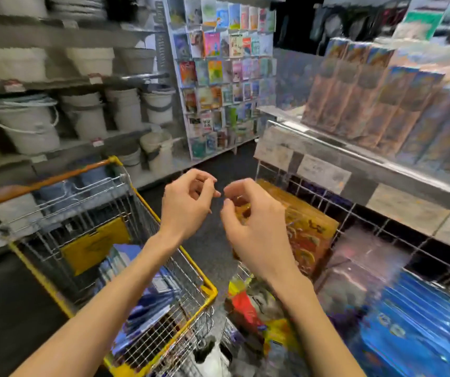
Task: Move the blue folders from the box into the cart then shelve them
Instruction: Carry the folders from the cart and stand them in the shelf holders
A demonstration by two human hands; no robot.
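Mid-aisle in a household and stationery shop, a person's left hand [188,205] and right hand [256,232] are raised side by side, close but apart; the fingers [207,183] of both are loosely curled and released, grasping nothing that can be made out. Below and to the left of the fingers stands the wire cart [209,288] with its yellow rim, and in its basket lie the blue folders [147,300], heaped at a tilt beside a yellow card [93,246]. No box is identifiable in this blurred view, so the transfer into the cart looks largely done, though whether it is complete cannot be told. Shelving appears to be the stage in hand: below and to the right of the fingers, a wire-fronted shelf [313,191] holds a blue stack [422,322] that may be folders already placed, while those in the cart remain to go up. Just behind the right fingers sit orange-gold packs [308,227] in the neighbouring compartment. Above and to the right, an upper shelf carries tall boxed goods [368,99]. Far to the left are shelves of white buckets [25,123]; ahead, beyond the fingers, a rack of greeting cards [218,77]. The floor [210,248] underfoot is dark
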